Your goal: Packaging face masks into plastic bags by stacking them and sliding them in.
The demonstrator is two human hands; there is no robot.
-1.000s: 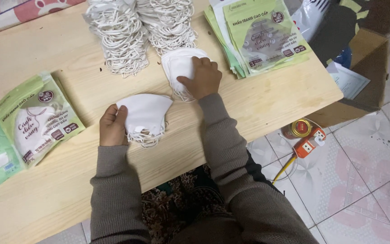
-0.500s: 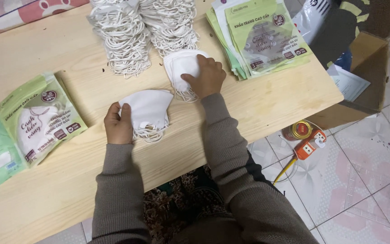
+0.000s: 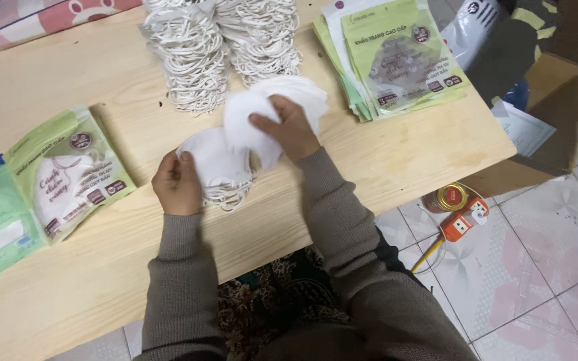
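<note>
At the far left of the wooden table (image 3: 88,267) we see a green packet (image 3: 68,170) with a white mask showing through its clear front, lying flat and overlapping a paler packet at the edge. Next comes our left hand (image 3: 176,184), fingers curled onto the left edge of a small pile of white masks (image 3: 212,164) lying on the table, with loose ear loops spilling out below it. Just right of that, our right hand (image 3: 289,127) grips a single white mask (image 3: 252,124) between thumb and fingers, lifted above the pile and overlapping its right side. More white masks (image 3: 306,97) lie just behind that hand. Behind both hands stand two heaps of stacked masks with tangled white loops (image 3: 219,47). Farther right, a fanned stack of green packets (image 3: 396,60) rests near the table's corner, well apart from the hands.
</note>
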